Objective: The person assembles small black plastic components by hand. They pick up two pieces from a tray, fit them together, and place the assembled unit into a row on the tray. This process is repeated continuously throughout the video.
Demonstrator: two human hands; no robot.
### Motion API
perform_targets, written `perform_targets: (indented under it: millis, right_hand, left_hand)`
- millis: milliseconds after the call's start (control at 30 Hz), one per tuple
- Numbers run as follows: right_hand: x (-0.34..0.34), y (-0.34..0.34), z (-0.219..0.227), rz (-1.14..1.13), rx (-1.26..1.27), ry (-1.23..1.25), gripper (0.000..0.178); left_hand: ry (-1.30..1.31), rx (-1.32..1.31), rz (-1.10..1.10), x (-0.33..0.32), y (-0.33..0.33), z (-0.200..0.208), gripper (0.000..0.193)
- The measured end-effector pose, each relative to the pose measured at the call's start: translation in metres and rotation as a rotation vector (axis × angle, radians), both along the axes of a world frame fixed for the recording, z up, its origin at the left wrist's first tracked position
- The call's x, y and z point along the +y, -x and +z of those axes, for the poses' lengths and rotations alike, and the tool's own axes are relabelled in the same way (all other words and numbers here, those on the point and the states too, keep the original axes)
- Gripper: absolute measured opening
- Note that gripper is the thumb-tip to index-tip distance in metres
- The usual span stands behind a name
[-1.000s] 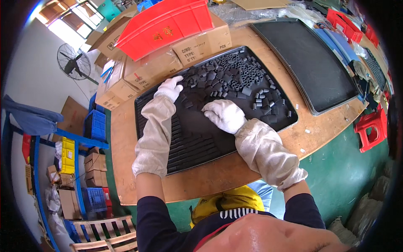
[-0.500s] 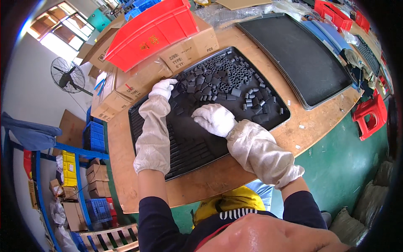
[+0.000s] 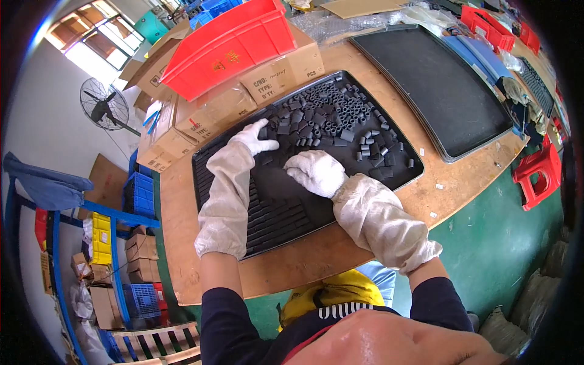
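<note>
A black rimmed tray [image 3: 269, 182] lies on the wooden table. Loose short black tubes [image 3: 348, 109] and flat-looking black pieces are heaped over its far part. Closely set rows of black pieces [image 3: 271, 220] cover the near left part. My left hand [image 3: 254, 137], in a white glove, is over the heap's left edge, thumb and fingers spread apart. Nearer the tray's middle, my gloved right hand [image 3: 317, 173] has its fingers curled in; whatever is in them is hidden. Both forearms wear pale sleeve covers.
Cardboard boxes [image 3: 213, 112] line the tray's far left side, with a red bin [image 3: 234, 52] on top. Stacked black trays [image 3: 441, 91] occupy the table's right. A red stool [image 3: 536, 176] stands beyond the right edge, and a fan [image 3: 104, 106] at left.
My left hand has shifted slightly right and nearer, and its fingers have spread. My right hand stays near the tray's middle with curled fingers. The whole view has shifted a little.
</note>
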State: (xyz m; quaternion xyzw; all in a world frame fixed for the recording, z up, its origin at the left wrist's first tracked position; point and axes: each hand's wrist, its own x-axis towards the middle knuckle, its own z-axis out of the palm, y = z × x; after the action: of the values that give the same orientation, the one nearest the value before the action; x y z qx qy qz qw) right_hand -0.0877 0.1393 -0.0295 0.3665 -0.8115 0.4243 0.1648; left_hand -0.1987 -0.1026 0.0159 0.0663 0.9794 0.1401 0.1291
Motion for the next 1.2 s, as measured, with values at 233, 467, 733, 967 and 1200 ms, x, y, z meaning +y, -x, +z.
perform_targets:
  millis: [233,467,733,967,1200]
  right_hand:
    - [-0.005,-0.001,-0.002,0.015,-0.002,-0.003,0.013]
    - [-0.005,0.001,-0.001,0.026,-0.003,-0.002,0.013]
    - [0.000,0.002,0.005,-0.088,-0.047,0.219,0.013]
    - [0.004,0.004,0.002,-0.214,-0.114,0.380,0.028]
    - [0.008,0.010,-0.008,-0.103,-0.169,0.404,0.029]
  left_hand:
    - [0.033,0.241,0.051,-0.017,0.020,-0.039,0.049]
    - [-0.863,0.291,0.365,-0.030,0.019,-0.030,0.025]
    - [-2.061,-0.283,0.241,0.032,-0.076,-0.027,0.029]
    - [-2.234,-0.583,0.170,0.072,-0.121,-0.043,0.033]
    - [-2.119,-0.507,0.173,0.079,-0.131,-0.038,0.038]
